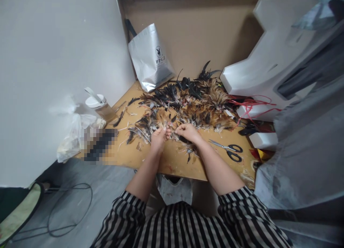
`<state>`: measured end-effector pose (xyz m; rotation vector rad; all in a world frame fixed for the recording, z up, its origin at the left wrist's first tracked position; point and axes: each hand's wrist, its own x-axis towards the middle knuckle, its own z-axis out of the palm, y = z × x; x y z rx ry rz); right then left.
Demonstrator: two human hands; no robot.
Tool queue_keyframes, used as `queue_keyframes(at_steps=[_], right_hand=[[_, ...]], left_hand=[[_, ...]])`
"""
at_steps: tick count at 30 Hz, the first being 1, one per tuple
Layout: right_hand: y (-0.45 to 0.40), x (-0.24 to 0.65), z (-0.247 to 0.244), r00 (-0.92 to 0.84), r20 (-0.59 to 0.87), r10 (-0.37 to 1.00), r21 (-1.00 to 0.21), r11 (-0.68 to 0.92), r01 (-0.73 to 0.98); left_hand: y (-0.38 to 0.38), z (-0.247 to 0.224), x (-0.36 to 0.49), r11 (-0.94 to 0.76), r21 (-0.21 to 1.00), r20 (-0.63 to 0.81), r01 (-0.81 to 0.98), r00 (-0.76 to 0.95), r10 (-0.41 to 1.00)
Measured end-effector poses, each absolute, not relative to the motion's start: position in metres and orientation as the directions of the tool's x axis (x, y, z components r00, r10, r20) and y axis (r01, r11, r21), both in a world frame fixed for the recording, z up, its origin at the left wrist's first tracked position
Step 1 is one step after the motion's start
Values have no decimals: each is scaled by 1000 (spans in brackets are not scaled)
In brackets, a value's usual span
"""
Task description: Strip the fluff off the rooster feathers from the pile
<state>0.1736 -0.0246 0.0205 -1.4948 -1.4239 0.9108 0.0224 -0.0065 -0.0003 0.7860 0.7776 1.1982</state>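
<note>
Brown and black feathers lie in rows of bunches across the wooden table. At the near edge of the pile, my left hand is closed round the base of a small bunch of brown feathers. Just to its right, my right hand is pinched, its fingertips close to the same bunch; whatever they hold is too small to make out. Black-handled scissors rest on the table to the right of my right forearm.
A silver bag stands at the back. A lidded cup and a plastic bag are at the left. Red strings, white foam pieces and a second black-handled tool are at the right.
</note>
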Motion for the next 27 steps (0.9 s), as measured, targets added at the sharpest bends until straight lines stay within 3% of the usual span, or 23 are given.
queue_keyframes(at_steps=[5,10,15,18,23,27], right_hand=[[-30,172,18,3,50,999,-788,37,615],[-33,162,18,12,128,992,-742,88,664],[-28,167,21,77,-19,997,-930,-46,364],[-27,169,24,57,-114,992,-977,-122,173],[-29,166,28,99,-48,994,-999,-48,-3],[-28,162,28,158,50,986,-999,51,1]], left_hand=[[-5,2,20,185,830,-111,-526,169,979],[-6,3,20,195,831,-119,-522,175,977],[-5,2,21,182,824,-104,-536,174,979],[-6,1,21,192,827,-106,-528,189,976],[-8,1,22,243,842,-120,-482,272,955],[-11,2,23,263,858,-107,-441,347,932]])
